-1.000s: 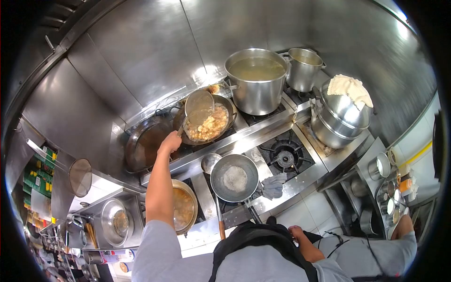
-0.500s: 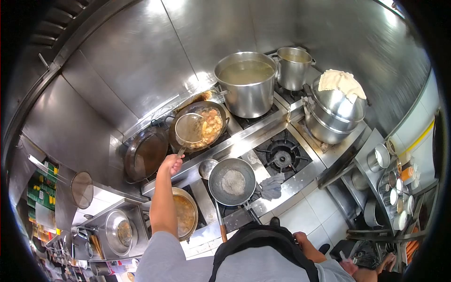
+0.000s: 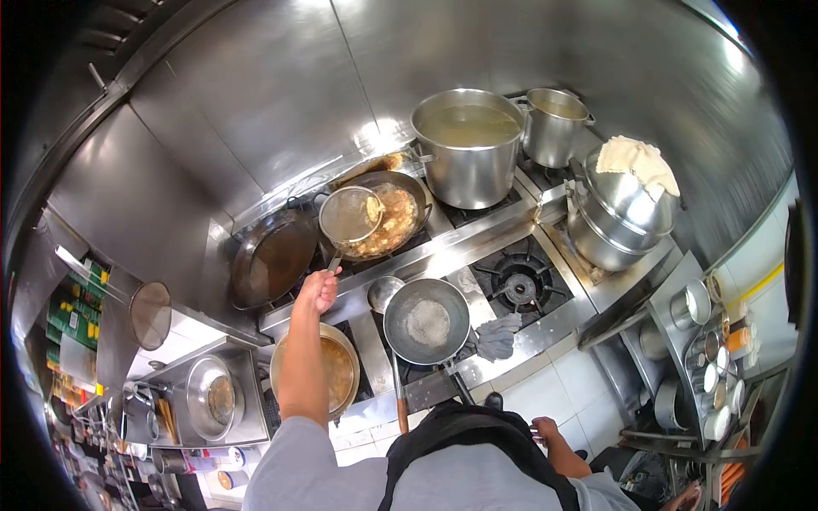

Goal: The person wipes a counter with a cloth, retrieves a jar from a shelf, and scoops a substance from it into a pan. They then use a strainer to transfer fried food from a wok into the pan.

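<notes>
My left hand [image 3: 319, 290] is closed around the handle of a round mesh strainer [image 3: 348, 215]. The strainer hangs over the left part of a dark wok [image 3: 423, 211] of bubbling oil with browned food pieces. A pale yellowish piece [image 3: 374, 209] shows at the mesh's right side. My right hand [image 3: 543, 428] is low beside my waist, small in view, its fingers loosely apart with nothing visible in them. In front of me sit a grey pan [image 3: 396, 311] with whitish residue and a ladle [image 3: 385, 292] with a wooden grip.
A second dark wok [image 3: 274, 255] stands left. Behind are a large stockpot [image 3: 469, 170], a smaller pot [image 3: 556, 140] and a lidded steamer [image 3: 618, 226] topped with a cloth. A pot of brownish liquid [image 3: 341, 370] lies under my left forearm. Right is a shelf rack [image 3: 673, 358].
The strainer has shifted relative to the wok, toward its left rim, and the pale piece now shows at its mesh. My view has turned slightly; my right hand's fingers look more spread.
</notes>
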Demonstrator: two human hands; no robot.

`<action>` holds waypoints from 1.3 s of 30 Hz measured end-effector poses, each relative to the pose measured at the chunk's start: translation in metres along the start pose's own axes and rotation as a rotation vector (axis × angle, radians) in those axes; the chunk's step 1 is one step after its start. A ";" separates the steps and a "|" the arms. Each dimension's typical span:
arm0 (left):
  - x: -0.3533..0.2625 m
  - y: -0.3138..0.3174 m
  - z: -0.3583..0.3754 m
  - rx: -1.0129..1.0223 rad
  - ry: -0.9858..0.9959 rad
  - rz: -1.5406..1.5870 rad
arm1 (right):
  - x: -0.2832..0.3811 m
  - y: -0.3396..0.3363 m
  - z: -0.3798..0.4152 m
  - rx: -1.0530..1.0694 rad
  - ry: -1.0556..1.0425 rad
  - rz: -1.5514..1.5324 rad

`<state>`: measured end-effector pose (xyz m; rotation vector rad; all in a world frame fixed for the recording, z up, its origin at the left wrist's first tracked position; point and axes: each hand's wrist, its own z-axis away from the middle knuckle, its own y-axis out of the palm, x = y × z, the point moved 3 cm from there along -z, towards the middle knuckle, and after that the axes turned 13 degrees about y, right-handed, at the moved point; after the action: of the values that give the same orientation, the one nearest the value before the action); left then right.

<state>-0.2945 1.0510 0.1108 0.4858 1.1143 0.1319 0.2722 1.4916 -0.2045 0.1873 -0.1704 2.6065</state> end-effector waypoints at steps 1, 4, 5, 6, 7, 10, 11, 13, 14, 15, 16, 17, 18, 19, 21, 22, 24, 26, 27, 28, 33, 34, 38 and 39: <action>-0.001 0.001 -0.001 -0.005 0.005 0.004 | 0.003 0.001 -0.001 0.012 -0.001 -0.001; 0.000 -0.001 0.002 -0.012 0.003 0.052 | 0.008 0.003 -0.008 0.015 -0.023 0.013; -0.003 -0.002 0.005 0.013 0.016 0.100 | 0.010 0.003 -0.010 0.019 -0.031 0.002; -0.008 -0.003 0.010 0.036 0.032 0.149 | 0.011 0.003 -0.013 0.022 -0.027 0.017; -0.015 -0.007 0.016 0.023 0.040 0.154 | 0.011 0.003 -0.016 0.024 -0.028 0.032; -0.043 -0.024 0.043 -0.026 0.128 0.172 | 0.009 -0.001 -0.026 0.054 -0.073 0.015; -0.053 -0.037 0.050 -0.051 0.163 0.116 | 0.004 -0.005 -0.030 0.060 -0.069 0.034; -0.072 -0.069 0.062 -0.152 0.205 0.009 | -0.001 -0.010 -0.037 0.045 -0.291 0.302; -0.080 -0.086 0.066 -0.238 0.205 -0.077 | -0.006 -0.013 -0.038 0.043 -0.273 0.283; -0.087 -0.097 0.071 -0.322 0.202 -0.163 | -0.008 -0.013 -0.038 0.049 -0.271 0.289; -0.091 -0.107 0.075 -0.442 0.215 -0.261 | -0.011 -0.013 -0.038 0.051 -0.251 0.275; -0.091 -0.113 0.077 -0.448 0.215 -0.262 | -0.012 -0.013 -0.038 0.053 -0.232 0.260; -0.089 -0.126 0.076 -0.522 0.238 -0.405 | -0.012 -0.013 -0.037 0.055 -0.214 0.245; -0.087 -0.143 0.074 -0.594 0.260 -0.549 | -0.010 -0.013 -0.036 0.055 -0.197 0.231; -0.077 -0.177 0.062 -0.611 0.246 -0.774 | -0.006 -0.011 -0.032 0.055 -0.162 0.203; -0.077 -0.178 0.063 -0.677 0.353 -1.199 | -0.003 -0.011 -0.029 0.053 -0.144 0.191; -0.085 -0.118 0.091 -0.756 0.314 -1.436 | 0.004 -0.012 -0.024 0.048 -0.109 0.163; -0.077 -0.131 0.082 -0.795 0.365 -1.513 | 0.010 -0.011 -0.020 0.043 -0.074 0.131; -0.076 -0.134 0.080 -0.830 0.420 -1.593 | 0.012 -0.011 -0.020 0.040 -0.056 0.114; -0.077 -0.139 0.079 -0.831 0.420 -1.592 | 0.018 -0.009 -0.020 0.042 -0.094 0.111; -0.085 -0.134 0.076 -0.599 0.362 -0.484 | 0.032 -0.006 -0.023 0.097 -0.049 0.030; -0.091 -0.124 0.080 -0.595 0.362 -0.485 | 0.032 -0.006 -0.022 0.087 -0.066 0.020; -0.090 -0.093 0.073 -0.375 0.263 -0.120 | 0.022 -0.006 -0.022 0.043 -0.046 0.054; -0.085 -0.084 0.066 -0.267 0.223 -0.067 | 0.017 -0.006 -0.025 0.041 -0.044 0.047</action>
<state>-0.2851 0.9272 0.1675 0.1969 1.3079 0.2775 0.2582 1.5094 -0.2253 0.2585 -0.1386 2.6554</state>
